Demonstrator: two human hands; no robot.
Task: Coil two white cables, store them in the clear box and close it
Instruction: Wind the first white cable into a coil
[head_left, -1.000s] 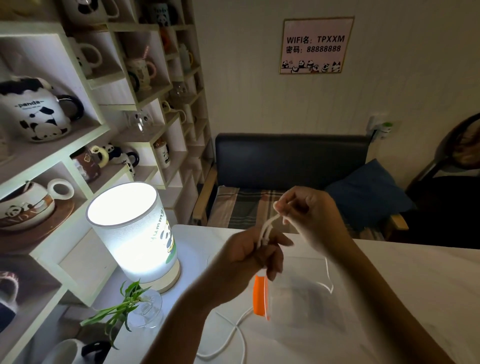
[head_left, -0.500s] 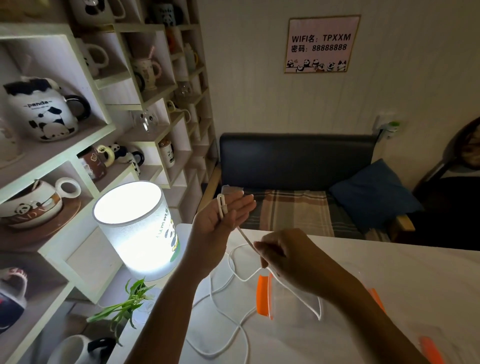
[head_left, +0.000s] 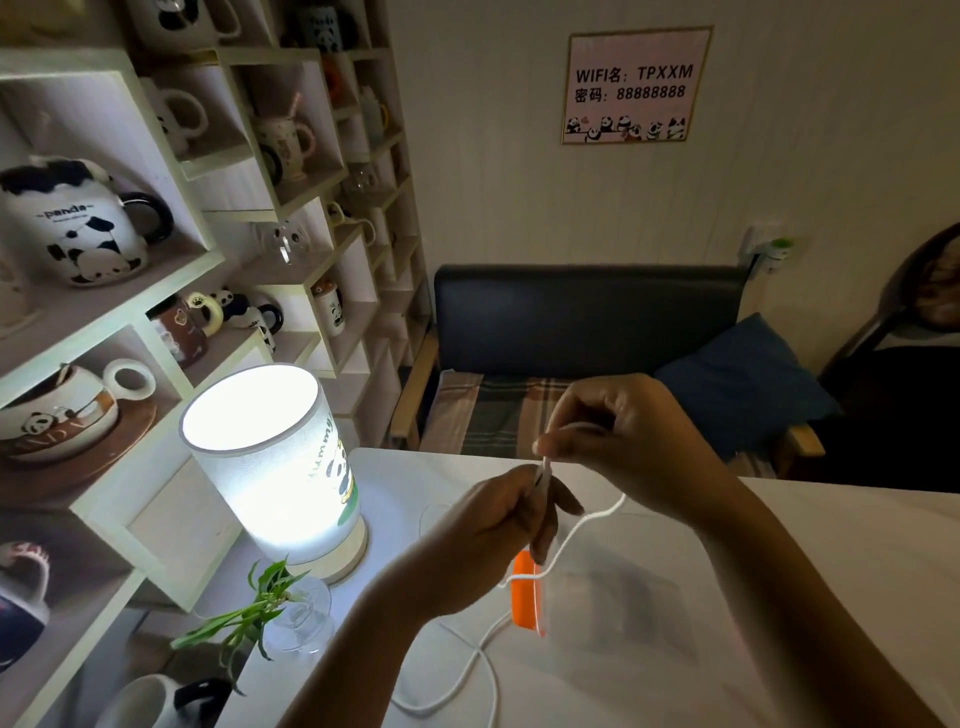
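Note:
A white cable (head_left: 582, 527) runs from my hands down onto the white table (head_left: 857, 571) and trails off at the lower left. My left hand (head_left: 498, 525) is closed around loops of it above the table. My right hand (head_left: 618, 431) is just above and to the right, pinching the same cable at the fingertips. Under my hands lies the clear box (head_left: 613, 597), with an orange latch (head_left: 525, 592) on its left side. A second cable is not visible.
A lit cylindrical lamp (head_left: 270, 462) stands at the table's left, with a small glass vase (head_left: 298, 618) holding a green plant in front of it. Shelves of panda mugs (head_left: 78, 223) fill the left wall. A dark sofa (head_left: 587, 322) stands behind the table.
My left hand has dropped and turned, closing on the loops. My right hand rose from low over the box to just above the left hand, carrying the cable up.

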